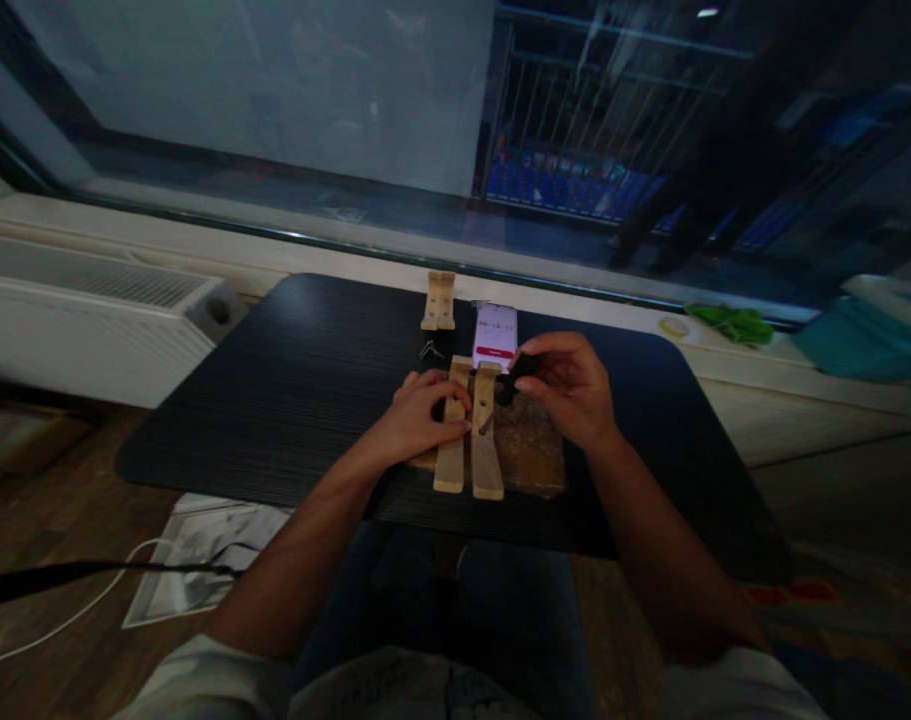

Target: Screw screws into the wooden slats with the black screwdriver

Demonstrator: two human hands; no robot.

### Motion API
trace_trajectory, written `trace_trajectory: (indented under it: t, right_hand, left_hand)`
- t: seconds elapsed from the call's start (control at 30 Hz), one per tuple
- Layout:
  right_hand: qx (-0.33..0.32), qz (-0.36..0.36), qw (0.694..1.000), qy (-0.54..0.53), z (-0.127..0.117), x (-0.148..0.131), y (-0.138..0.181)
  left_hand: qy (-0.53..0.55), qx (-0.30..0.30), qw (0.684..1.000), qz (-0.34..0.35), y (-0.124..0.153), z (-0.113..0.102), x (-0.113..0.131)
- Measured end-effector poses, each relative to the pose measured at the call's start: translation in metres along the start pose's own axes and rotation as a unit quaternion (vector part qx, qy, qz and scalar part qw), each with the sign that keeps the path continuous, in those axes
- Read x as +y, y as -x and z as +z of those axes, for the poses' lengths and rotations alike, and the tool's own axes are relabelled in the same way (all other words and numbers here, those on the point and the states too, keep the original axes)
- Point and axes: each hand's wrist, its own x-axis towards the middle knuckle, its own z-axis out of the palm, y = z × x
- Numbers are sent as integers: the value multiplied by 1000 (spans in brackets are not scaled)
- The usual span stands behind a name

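**Two hands on a pair of wooden blocks at a dark table**

A dark table (290,400) stands before a wide window (275,90), with a white radiator (87,310) at the left and a pale sill behind it. Green cloth (729,322) and a teal box (867,335) lie on the sill to the right.

Near the table's front edge a brown board (534,455) carries two wooden blocks (470,440), set side by side and touching, their long sides running away from the person. The left hand (421,410) rests on the left block, fingers curled over its upper end and thumb against its inner side, pressing it down. The right hand (571,390) is pinched shut on a small black tool (516,375), whose thin shaft slants down to the right block's top face.

Just behind the blocks lies a phone (495,337), its screen lit. Left of it sits another pair of blocks (439,300), and a few small screws (429,350) lie just in front of that pair.

On the floor at the left are a sheet of paper (200,550) and a white cable (72,615).
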Motion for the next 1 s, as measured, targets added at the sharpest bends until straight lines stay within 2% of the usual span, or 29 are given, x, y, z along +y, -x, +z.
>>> trace_trajectory:
  t: [0.17,0.37,0.53,0.77,1.0]
  right_hand:
    - [-16,-1,1000,19,-2,-1,2]
    - [-66,-8,998,-13,-2,-5,4]
    - [-49,12,999,-7,-1,-7,3]
    - [-28,-23,999,-19,0,-5,1]
    - [-19,-11,999,26,0,-1,1]
  left_hand:
    - [-2,0,1000,4,0,0,-1]
    - [-3,3,1000,9,-1,1,-2]
    - [3,2,1000,2,1,0,1]
    - [0,4,1000,6,1,0,0]
    - [-3,4,1000,17,0,0,-2]
